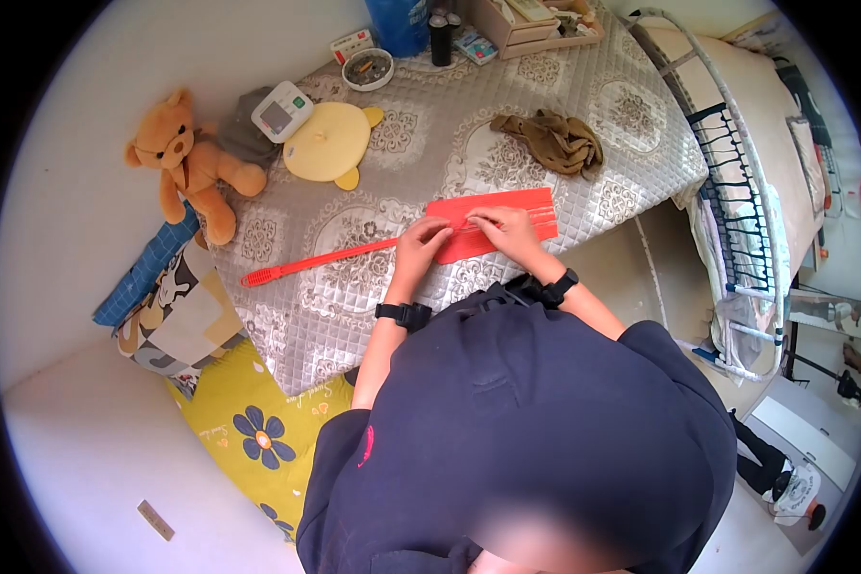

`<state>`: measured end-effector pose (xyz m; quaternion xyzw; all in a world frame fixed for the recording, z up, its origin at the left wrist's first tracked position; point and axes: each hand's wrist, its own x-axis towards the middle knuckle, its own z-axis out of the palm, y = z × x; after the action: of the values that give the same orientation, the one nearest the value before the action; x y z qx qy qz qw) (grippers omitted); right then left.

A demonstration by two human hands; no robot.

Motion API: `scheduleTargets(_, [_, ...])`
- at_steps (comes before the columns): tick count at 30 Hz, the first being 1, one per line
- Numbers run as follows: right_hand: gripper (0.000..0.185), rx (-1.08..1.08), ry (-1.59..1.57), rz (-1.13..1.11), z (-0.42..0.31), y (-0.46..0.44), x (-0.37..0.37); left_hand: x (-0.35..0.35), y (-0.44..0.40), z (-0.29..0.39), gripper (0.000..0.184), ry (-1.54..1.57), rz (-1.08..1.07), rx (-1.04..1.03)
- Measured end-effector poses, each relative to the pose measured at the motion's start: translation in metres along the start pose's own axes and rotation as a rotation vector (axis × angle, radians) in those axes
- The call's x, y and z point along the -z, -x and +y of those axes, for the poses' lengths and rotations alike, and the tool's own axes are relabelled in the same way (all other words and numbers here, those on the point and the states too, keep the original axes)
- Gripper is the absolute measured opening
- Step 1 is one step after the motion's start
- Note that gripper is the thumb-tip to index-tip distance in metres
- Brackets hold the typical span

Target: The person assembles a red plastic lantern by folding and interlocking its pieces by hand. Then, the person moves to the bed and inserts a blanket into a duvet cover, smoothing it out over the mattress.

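Observation:
A red fly swatter lies on the patterned tablecloth, its long thin handle stretching to the left. My left hand is over the near left part of its flat head, with thumb and fingers pinched together. My right hand rests on the middle of the head, its thumb and index finger also brought together. The two hands are a short gap apart. Whatever lies between the fingertips of either hand is too small to make out.
Beyond my hands, a brown cloth lies crumpled on the tablecloth. Further left are a yellow mat, a blood pressure monitor, a teddy bear and an ashtray. Another person shows at lower right.

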<state>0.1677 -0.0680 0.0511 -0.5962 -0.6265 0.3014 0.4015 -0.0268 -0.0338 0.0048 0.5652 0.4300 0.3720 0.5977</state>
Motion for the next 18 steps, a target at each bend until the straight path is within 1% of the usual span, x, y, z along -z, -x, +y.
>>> scheduleTargets(1, [0.012,-0.001,-0.001,-0.001,-0.002,-0.001,0.002,0.000,0.001,0.001,0.018,0.000,0.000,0.002])
scheduleTargets(3, [0.013,-0.140,-0.023,-0.033,-0.009,-0.004,0.005,0.000,0.001,0.008,0.020,-0.146,-0.002,-0.049])
scheduleTargets(7, [0.014,-0.099,-0.075,-0.005,0.003,-0.005,0.000,-0.002,0.002,0.015,0.020,-0.216,-0.007,0.018])
scheduleTargets(9, [0.014,-0.156,-0.317,0.022,0.006,-0.007,-0.003,-0.003,0.001,0.012,0.020,-0.308,-0.036,-0.059])
scheduleTargets(10, [0.014,-0.159,-0.318,0.021,0.008,-0.007,-0.002,-0.004,0.001,0.011,0.020,-0.308,-0.036,-0.056])
scheduleTargets(12, [0.013,-0.274,-0.374,-0.015,-0.001,-0.009,0.006,-0.008,0.000,0.011,0.017,-0.445,0.005,-0.183])
scheduleTargets(13, [0.013,-0.278,-0.375,-0.012,-0.003,-0.009,0.008,-0.010,0.001,0.012,0.017,-0.445,0.000,-0.180])
scheduleTargets(15, [0.014,-0.274,-0.364,0.026,-0.002,-0.012,0.012,-0.013,-0.001,0.020,0.015,-0.571,-0.004,-0.113])
scheduleTargets(16, [0.013,-0.275,-0.406,0.055,0.007,-0.013,0.010,-0.013,-0.002,0.020,0.015,-0.570,-0.008,-0.112])
scheduleTargets(18, [0.013,-0.291,-0.434,0.076,0.011,-0.016,0.015,-0.013,-0.004,0.019,0.015,-0.680,-0.031,-0.127])
